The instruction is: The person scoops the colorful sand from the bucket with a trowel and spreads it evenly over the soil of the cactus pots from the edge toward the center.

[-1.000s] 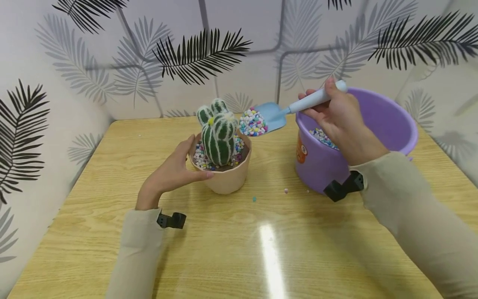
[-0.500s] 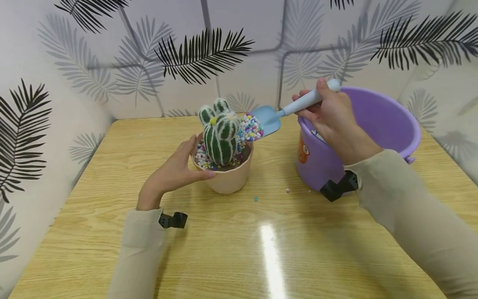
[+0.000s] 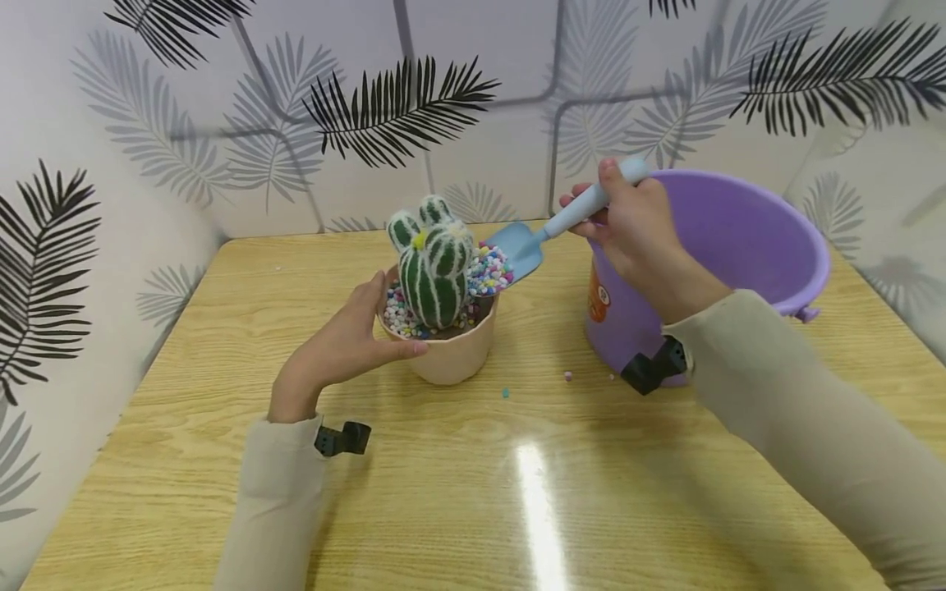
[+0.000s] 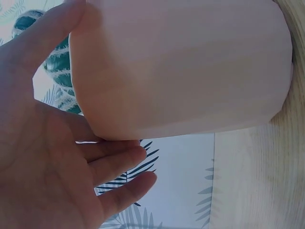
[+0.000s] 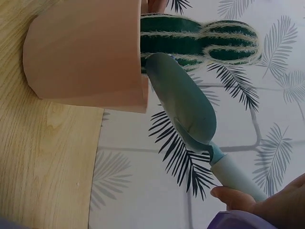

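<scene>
A green felt-like cactus with white stripes [image 3: 432, 287] stands in a peach flowerpot [image 3: 454, 361], amid multicoloured pebbles. My left hand [image 3: 336, 341] holds the flowerpot on its left side, thumb along the front of the rim; in the left wrist view the fingers lie against the pot's wall [image 4: 190, 71]. With my right hand [image 3: 643, 230] I grip the pale blue handle of a small trowel [image 3: 521, 249]. Its blade, loaded with pebbles [image 3: 489, 271], tilts down over the flowerpot's right rim, beside the cactus. In the right wrist view the blade's underside [image 5: 183, 95] shows.
A purple bucket [image 3: 621, 336] stands to the right, partly behind my right hand and forearm. A few stray pebbles [image 3: 506, 393] lie on the wooden table [image 3: 443, 492] between bucket and flowerpot. A leaf-patterned wall [image 3: 502, 148] rises behind the table.
My right hand has moved left and tipped the trowel lower, bringing its load of pebbles from beside the cactus to the flowerpot's rim. My left hand has stayed on the flowerpot.
</scene>
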Demonstrator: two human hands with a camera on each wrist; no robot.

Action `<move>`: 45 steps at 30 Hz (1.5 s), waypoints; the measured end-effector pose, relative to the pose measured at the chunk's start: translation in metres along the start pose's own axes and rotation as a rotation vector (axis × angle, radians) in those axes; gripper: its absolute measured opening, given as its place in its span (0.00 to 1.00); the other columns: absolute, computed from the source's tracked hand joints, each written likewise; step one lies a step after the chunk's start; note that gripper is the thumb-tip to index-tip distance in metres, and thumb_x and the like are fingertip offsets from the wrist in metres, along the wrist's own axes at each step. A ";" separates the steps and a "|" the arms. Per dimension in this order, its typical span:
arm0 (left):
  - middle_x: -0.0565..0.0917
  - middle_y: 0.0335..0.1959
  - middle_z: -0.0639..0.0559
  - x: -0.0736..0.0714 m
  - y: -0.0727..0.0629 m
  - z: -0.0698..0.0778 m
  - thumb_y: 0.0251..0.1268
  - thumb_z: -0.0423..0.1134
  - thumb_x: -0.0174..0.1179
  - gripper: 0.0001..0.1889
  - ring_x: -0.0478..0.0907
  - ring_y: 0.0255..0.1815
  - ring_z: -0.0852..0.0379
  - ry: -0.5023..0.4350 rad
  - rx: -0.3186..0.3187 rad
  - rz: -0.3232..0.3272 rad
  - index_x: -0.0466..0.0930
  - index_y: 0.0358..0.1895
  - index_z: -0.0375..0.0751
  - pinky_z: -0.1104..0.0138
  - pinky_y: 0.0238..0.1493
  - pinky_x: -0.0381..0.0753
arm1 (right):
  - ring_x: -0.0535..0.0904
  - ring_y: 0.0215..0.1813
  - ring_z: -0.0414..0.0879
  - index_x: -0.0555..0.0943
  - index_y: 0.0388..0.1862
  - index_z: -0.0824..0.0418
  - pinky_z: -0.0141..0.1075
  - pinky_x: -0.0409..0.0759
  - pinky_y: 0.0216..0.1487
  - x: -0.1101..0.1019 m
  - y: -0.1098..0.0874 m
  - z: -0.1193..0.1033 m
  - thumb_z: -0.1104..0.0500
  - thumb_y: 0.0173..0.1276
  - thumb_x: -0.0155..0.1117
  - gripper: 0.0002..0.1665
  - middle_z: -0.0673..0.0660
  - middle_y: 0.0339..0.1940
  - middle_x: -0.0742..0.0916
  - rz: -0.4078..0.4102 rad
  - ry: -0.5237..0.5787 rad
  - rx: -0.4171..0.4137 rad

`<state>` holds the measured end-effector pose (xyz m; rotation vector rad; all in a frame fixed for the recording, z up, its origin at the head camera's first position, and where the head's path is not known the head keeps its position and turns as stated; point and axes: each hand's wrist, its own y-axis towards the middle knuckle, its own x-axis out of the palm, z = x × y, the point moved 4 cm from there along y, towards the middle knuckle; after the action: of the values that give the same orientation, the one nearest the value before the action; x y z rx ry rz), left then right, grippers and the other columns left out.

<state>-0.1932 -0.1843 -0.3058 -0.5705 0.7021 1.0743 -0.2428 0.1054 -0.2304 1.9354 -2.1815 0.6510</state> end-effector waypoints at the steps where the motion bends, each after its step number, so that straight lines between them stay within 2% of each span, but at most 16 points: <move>1: 0.43 0.76 0.36 0.000 0.000 0.000 0.58 0.52 0.66 0.55 0.41 0.77 0.39 0.000 0.000 -0.001 0.34 0.77 0.45 0.42 0.71 0.51 | 0.79 0.50 0.49 0.60 0.64 0.56 0.44 0.74 0.63 0.001 -0.001 0.000 0.50 0.74 0.46 0.23 0.57 0.41 0.75 -0.001 -0.015 -0.006; 5: 0.44 0.76 0.35 0.001 -0.002 0.003 0.58 0.52 0.66 0.55 0.43 0.76 0.37 0.006 -0.002 -0.005 0.33 0.77 0.45 0.41 0.71 0.52 | 0.81 0.42 0.47 0.62 0.55 0.56 0.45 0.74 0.62 0.003 -0.002 0.002 0.51 0.74 0.47 0.17 0.55 0.36 0.77 -0.004 -0.038 -0.024; 12: 0.44 0.76 0.34 0.002 -0.003 0.003 0.59 0.53 0.65 0.55 0.45 0.76 0.36 0.019 -0.021 -0.014 0.32 0.77 0.45 0.41 0.70 0.54 | 0.80 0.43 0.47 0.62 0.54 0.58 0.45 0.74 0.61 0.005 -0.004 0.003 0.51 0.74 0.47 0.16 0.56 0.37 0.77 -0.027 -0.096 -0.066; 15: 0.43 0.76 0.33 0.002 -0.004 0.003 0.59 0.54 0.64 0.55 0.45 0.76 0.36 0.020 -0.021 -0.017 0.32 0.77 0.44 0.41 0.70 0.54 | 0.81 0.41 0.45 0.63 0.49 0.58 0.41 0.79 0.55 0.007 -0.005 0.004 0.51 0.74 0.47 0.13 0.56 0.36 0.77 -0.068 -0.144 -0.111; 19: 0.46 0.75 0.34 0.002 -0.006 0.004 0.60 0.54 0.64 0.54 0.51 0.73 0.37 0.024 -0.028 -0.023 0.33 0.77 0.44 0.42 0.69 0.56 | 0.80 0.40 0.45 0.64 0.45 0.57 0.37 0.81 0.46 0.011 -0.006 0.003 0.50 0.75 0.45 0.11 0.54 0.33 0.78 -0.118 -0.207 -0.160; 25: 0.47 0.75 0.34 0.001 -0.006 0.006 0.60 0.55 0.63 0.54 0.51 0.74 0.37 0.047 -0.034 -0.031 0.32 0.77 0.43 0.42 0.69 0.56 | 0.79 0.42 0.44 0.64 0.45 0.56 0.47 0.76 0.57 0.014 -0.011 -0.002 0.50 0.76 0.44 0.11 0.55 0.36 0.77 -0.149 -0.273 -0.199; 27: 0.47 0.75 0.34 0.001 -0.006 0.006 0.60 0.55 0.63 0.54 0.50 0.74 0.37 0.051 -0.039 -0.030 0.33 0.77 0.43 0.42 0.69 0.56 | 0.80 0.41 0.43 0.65 0.44 0.57 0.44 0.79 0.54 0.013 -0.012 -0.004 0.49 0.75 0.46 0.12 0.55 0.36 0.78 -0.143 -0.289 -0.219; 30: 0.47 0.75 0.33 0.000 -0.006 0.007 0.60 0.55 0.63 0.54 0.50 0.74 0.36 0.056 -0.045 -0.032 0.32 0.77 0.42 0.42 0.70 0.56 | 0.82 0.38 0.42 0.67 0.43 0.57 0.37 0.84 0.43 0.011 -0.013 -0.007 0.49 0.73 0.49 0.13 0.54 0.35 0.80 -0.128 -0.291 -0.253; 34: 0.47 0.75 0.34 -0.001 -0.007 0.008 0.60 0.54 0.64 0.54 0.49 0.75 0.36 0.051 -0.038 -0.029 0.33 0.77 0.43 0.42 0.70 0.56 | 0.83 0.36 0.42 0.69 0.43 0.58 0.33 0.84 0.35 0.010 -0.014 -0.013 0.50 0.71 0.53 0.13 0.55 0.34 0.80 -0.121 -0.258 -0.318; 37: 0.48 0.75 0.34 -0.002 -0.007 0.009 0.60 0.54 0.64 0.53 0.50 0.75 0.37 0.047 -0.031 -0.023 0.34 0.77 0.45 0.42 0.69 0.57 | 0.83 0.36 0.44 0.70 0.42 0.59 0.34 0.84 0.37 0.015 -0.016 -0.016 0.52 0.71 0.55 0.11 0.55 0.33 0.80 -0.143 -0.252 -0.398; 40: 0.49 0.75 0.34 -0.003 -0.008 0.009 0.60 0.55 0.63 0.53 0.52 0.74 0.37 0.053 -0.029 -0.019 0.34 0.77 0.46 0.42 0.69 0.57 | 0.82 0.40 0.46 0.70 0.44 0.60 0.38 0.84 0.43 0.021 -0.018 -0.014 0.54 0.71 0.56 0.11 0.56 0.35 0.80 -0.172 -0.278 -0.452; 45: 0.49 0.75 0.35 -0.002 -0.007 0.008 0.60 0.56 0.63 0.53 0.51 0.74 0.37 0.053 -0.031 -0.019 0.33 0.77 0.46 0.42 0.69 0.57 | 0.83 0.44 0.49 0.70 0.48 0.62 0.46 0.81 0.52 0.027 -0.017 -0.004 0.54 0.71 0.55 0.14 0.57 0.38 0.80 -0.173 -0.309 -0.434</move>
<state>-0.1851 -0.1819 -0.2985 -0.6331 0.7255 1.0569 -0.2310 0.0814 -0.2128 2.0445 -2.0532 -0.1527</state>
